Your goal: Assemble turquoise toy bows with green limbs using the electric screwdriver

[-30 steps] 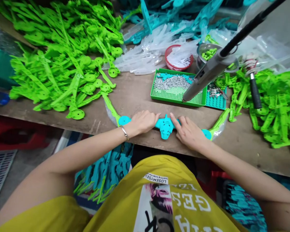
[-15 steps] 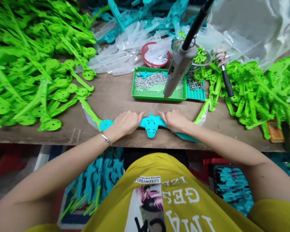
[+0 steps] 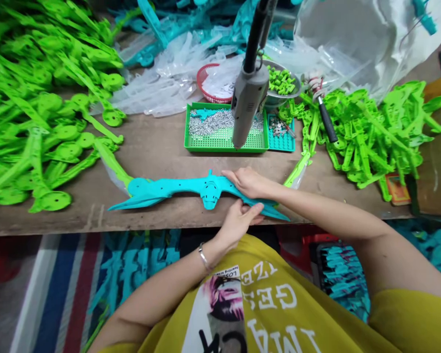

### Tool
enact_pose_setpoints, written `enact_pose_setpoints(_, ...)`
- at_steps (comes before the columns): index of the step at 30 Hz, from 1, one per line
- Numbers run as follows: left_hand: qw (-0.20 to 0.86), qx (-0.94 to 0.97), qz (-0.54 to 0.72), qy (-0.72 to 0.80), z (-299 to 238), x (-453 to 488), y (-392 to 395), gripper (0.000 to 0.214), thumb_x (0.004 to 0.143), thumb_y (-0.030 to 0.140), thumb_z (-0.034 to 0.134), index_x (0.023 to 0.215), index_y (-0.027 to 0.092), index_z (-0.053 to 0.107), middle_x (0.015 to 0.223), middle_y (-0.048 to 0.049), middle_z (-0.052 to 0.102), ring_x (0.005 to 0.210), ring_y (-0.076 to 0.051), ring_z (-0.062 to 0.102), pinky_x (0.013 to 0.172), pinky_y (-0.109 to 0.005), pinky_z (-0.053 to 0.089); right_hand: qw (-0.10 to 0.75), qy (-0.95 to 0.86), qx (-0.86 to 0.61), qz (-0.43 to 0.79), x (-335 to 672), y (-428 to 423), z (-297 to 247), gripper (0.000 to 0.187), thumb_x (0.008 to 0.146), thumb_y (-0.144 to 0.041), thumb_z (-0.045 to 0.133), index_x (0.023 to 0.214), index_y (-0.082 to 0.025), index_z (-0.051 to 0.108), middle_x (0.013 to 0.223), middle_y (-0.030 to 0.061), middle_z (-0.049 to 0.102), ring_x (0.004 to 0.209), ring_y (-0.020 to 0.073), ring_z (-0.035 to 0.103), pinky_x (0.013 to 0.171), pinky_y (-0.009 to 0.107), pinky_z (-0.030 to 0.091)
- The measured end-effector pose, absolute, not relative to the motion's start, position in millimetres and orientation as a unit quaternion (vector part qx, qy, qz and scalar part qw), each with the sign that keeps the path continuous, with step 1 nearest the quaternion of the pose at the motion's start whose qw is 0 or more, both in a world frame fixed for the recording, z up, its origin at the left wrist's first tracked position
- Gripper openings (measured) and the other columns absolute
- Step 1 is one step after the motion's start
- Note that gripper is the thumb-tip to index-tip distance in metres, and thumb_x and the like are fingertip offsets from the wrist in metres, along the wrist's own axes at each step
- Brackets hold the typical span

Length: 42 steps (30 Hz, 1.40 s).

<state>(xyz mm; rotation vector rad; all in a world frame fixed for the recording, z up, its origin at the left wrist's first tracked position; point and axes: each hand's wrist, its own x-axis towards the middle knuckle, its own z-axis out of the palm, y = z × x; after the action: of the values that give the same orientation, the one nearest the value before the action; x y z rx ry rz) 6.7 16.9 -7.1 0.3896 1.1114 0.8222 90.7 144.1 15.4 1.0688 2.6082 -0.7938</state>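
Note:
A long teal plastic toy piece (image 3: pixel 176 189) with a small head shape at its middle lies along the front edge of the brown table (image 3: pixel 158 147). My right hand (image 3: pixel 246 180) rests flat on its right wing, fingers stretched out over it. My left hand (image 3: pixel 238 220) is below the table edge, its fingers pinching the underside of the same right wing. Green arms (image 3: pixel 112 164) with a clear bag stick out from both ends of the teal piece.
A hanging grey electric screwdriver (image 3: pixel 247 100) points down at a green tray of screws (image 3: pixel 220 128). Heaps of green plastic parts (image 3: pixel 40 98) fill the left, and another heap (image 3: pixel 375 127) the right. Clear bags, a red basket (image 3: pixel 209 81) and a metal bowl (image 3: pixel 282 83) stand behind.
My left hand left the teal piece's left wing and came under the table edge to its right wing. The left wing is now uncovered. The view has swung to the right.

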Motion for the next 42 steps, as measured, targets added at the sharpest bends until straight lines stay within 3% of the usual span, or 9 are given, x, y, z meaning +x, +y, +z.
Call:
enact_pose_setpoints(6,0.751,0.153,0.401,0.502,-7.2,8.8,28.7,0.049,0.068,0.043,0.089,0.096,0.015,0.061,0.09,-0.0067,0.074,0.084,-0.022,0.074,0.085,-0.043,0.062,0.121,0.842,0.417,-0.321,101.4,144.9,35.1,0.076,0.106,-0.057,0.01,0.095,-0.014,0.073,0.08,0.0111,0.072,0.072,0.0168,0.063,0.066,0.028,0.033)
enact_pose_setpoints(12,0.736,0.156,0.432,0.498,-4.0,10.2,25.8,0.05,0.068,0.047,0.088,0.097,0.017,0.06,0.087,-0.0027,0.072,0.086,-0.022,0.074,0.08,-0.041,0.063,0.151,0.877,0.413,-0.195,138.9,130.8,32.2,0.054,0.106,-0.049,0.025,0.137,-0.023,0.061,0.092,0.0115,0.075,0.075,0.0215,0.065,0.066,0.029,0.033)
enact_pose_setpoints(17,0.75,0.139,0.45,0.465,-6.9,21.7,24.8,0.05,0.072,0.047,0.085,0.102,0.021,0.054,0.094,0.0004,0.072,0.083,-0.019,0.073,0.08,-0.041,0.063,0.134,0.884,0.406,-0.188,144.2,124.1,23.5,0.048,0.105,-0.038,0.032,0.143,-0.019,0.055,0.094,0.0119,0.075,0.073,0.0208,0.063,0.068,0.03,0.034)
enact_pose_setpoints(20,0.751,0.138,0.464,0.449,-9.2,26.3,25.3,0.05,0.074,0.044,0.084,0.106,0.022,0.053,0.094,0.0018,0.071,0.083,-0.018,0.073,0.082,-0.042,0.063,0.106,0.869,0.44,-0.199,144.8,121.8,28.1,0.047,0.106,-0.04,0.029,0.13,-0.018,0.063,0.094,0.0119,0.074,0.078,0.0227,0.064,0.07,0.03,0.035)
enact_pose_setpoints(25,0.747,0.131,0.473,0.449,-8.7,29.4,27.0,0.052,0.072,0.043,0.085,0.107,0.022,0.053,0.094,0.0018,0.071,0.089,-0.02,0.074,0.088,-0.046,0.061,-0.065,0.803,0.562,-0.186,179.6,96.7,59.1,0.044,0.104,-0.044,0.036,0.094,-0.013,0.065,0.089,0.012,0.07,0.082,0.0212,0.062,0.072,0.03,0.037)
enact_pose_setpoints(28,0.753,0.127,0.468,0.445,-7.0,29.7,27.0,0.051,0.073,0.043,0.085,0.105,0.021,0.051,0.098,-0.0011,0.074,0.093,-0.022,0.074,0.091,-0.048,0.06,-0.008,0.725,0.619,-0.301,210.8,72.3,69.0,0.049,0.099,-0.057,0.044,0.077,-0.017,0.064,0.063,0.0041,0.061,0.061,0.0168,0.056,0.062,0.03,0.033)
enact_pose_setpoints(33,0.753,0.131,0.471,0.441,-5.0,30.0,27.4,0.049,0.073,0.043,0.084,0.101,0.022,0.05,0.1,-0.0015,0.075,0.1,-0.024,0.074,0.093,-0.049,0.059,-0.018,0.555,0.517,-0.651,228.3,45.6,39.2,0.056,0.091,-0.069,0.048,0.081,-0.016,0.064,0.071,0.0029,0.066,0.06,0.013,0.058,0.059,0.026,0.041)
enact_pose_setpoints(39,0.754,0.12,0.475,0.438,-5.4,30.6,28.8,0.048,0.075,0.041,0.083,0.103,0.022,0.05,0.098,-0.0011,0.075,0.099,-0.024,0.074,0.092,-0.049,0.06,-0.132,0.476,0.532,-0.687,221.3,32.8,11.2,0.052,0.088,-0.066,0.058,0.074,-0.016,0.057,0.053,-0.0079,0.042,0.048,0.0057,0.032,0.048,0.022,0.023)
enact_pose_setpoints(42,0.759,0.122,0.467,0.438,-6.9,31.2,28.3,0.048,0.075,0.042,0.083,0.104,0.022,0.051,0.098,-0.0016,0.075,0.094,-0.024,0.074,0.091,-0.049,0.06,-0.11,0.457,0.518,-0.714,224.1,33.3,11.2,0.053,0.087,-0.068,0.058,0.081,-0.015,0.059,0.055,-0.0066,0.048,0.048,0.0066,0.039,0.049,0.022,0.029)
